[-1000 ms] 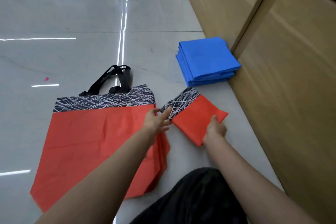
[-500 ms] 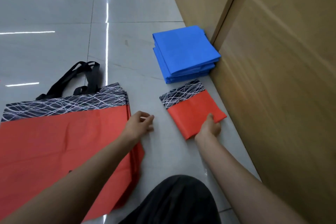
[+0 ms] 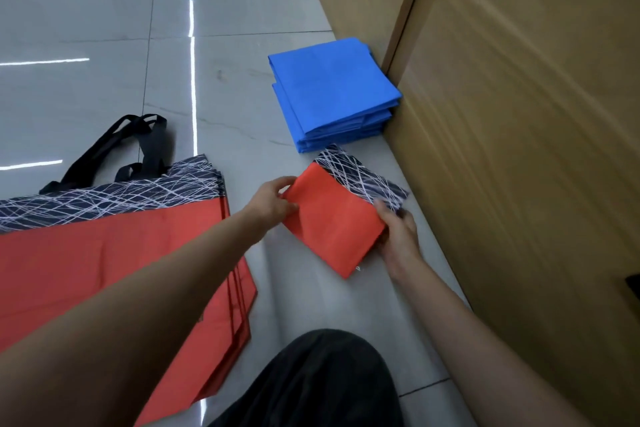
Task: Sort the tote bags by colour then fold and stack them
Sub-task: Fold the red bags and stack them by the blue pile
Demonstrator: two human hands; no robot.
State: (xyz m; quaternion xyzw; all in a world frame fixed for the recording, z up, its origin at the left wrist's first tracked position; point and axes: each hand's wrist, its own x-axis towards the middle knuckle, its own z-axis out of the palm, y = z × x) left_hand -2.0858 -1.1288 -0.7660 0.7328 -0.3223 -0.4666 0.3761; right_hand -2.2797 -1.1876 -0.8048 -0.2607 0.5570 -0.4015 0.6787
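Note:
A folded red tote bag (image 3: 334, 218) with a black-and-white scribble band lies on the floor just in front of a stack of folded blue tote bags (image 3: 332, 90). My left hand (image 3: 272, 201) pinches its left edge, and my right hand (image 3: 398, 232) grips its right edge with the thumb on top. To the left lies a pile of unfolded red tote bags (image 3: 114, 253), flat, black handles (image 3: 135, 146) pointing away from me. My left forearm crosses over that pile.
A wooden cabinet wall (image 3: 519, 114) runs along the right, close against the blue stack and the folded bag. Glossy grey floor tiles (image 3: 104, 28) stretch away to the left and ahead. My dark-clothed knee (image 3: 311, 381) is at the bottom centre.
My left hand left the unfolded pile and took the folded red bag's left edge. The folded bag has turned, its patterned band now toward the wall, and my right hand shifted to its right edge.

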